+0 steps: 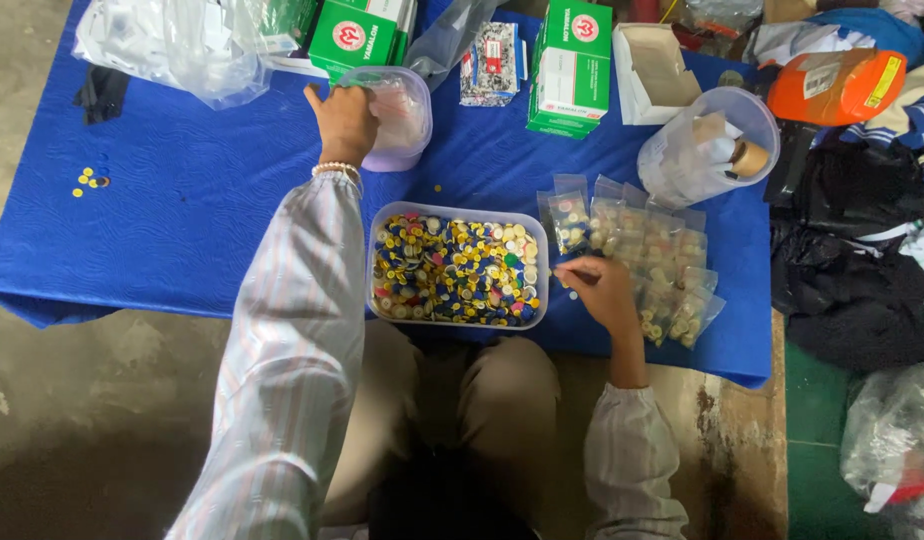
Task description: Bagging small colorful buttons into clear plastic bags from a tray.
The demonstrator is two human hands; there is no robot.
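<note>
The left hand [344, 120] grips a clear tub [394, 115], while the right hand [597, 290] pinches something tiny beside the button tray [458, 213]; it might slip.

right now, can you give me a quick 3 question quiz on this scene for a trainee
1. True or false: the left hand rests on the round clear tub.
2. Which holds the mixed coloured caps? A) rectangular clear container B) green and white box C) tall clear jar
3. What lies just beyond the right hand on the blue cloth?

Key:
1. True
2. A
3. Small clear bags of caps, laid in overlapping rows
</note>
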